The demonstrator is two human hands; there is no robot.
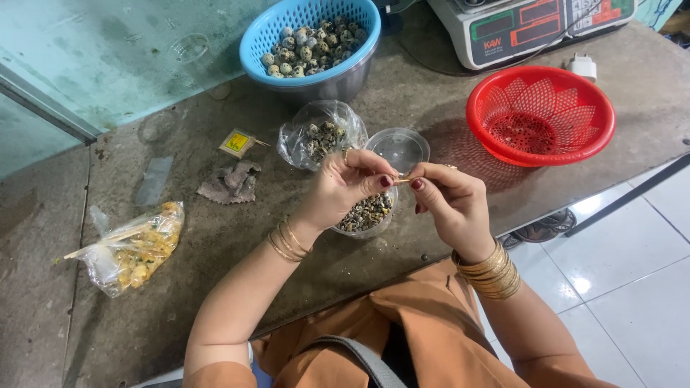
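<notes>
- Left hand (345, 188) and right hand (449, 200) meet over the table (215, 244), fingertips pinched on a thin stick (404, 180) between them.
- Both hands closed on it; stick roughly level, above the clear tub (370, 214) of speckled eggs.
- Tub lid (399, 149) lies just behind, beside a bag (320, 135) of eggs.
- Blue basket (310, 36) of eggs in a steel bowl at the back.
- Red basket (540, 115) to the right, scale (528, 25) behind it.
- Food bag (133, 248) well left.

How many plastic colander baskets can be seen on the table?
2: the blue basket at the far edge, holding speckled eggs, and the red basket to the right, nearly empty.
</notes>
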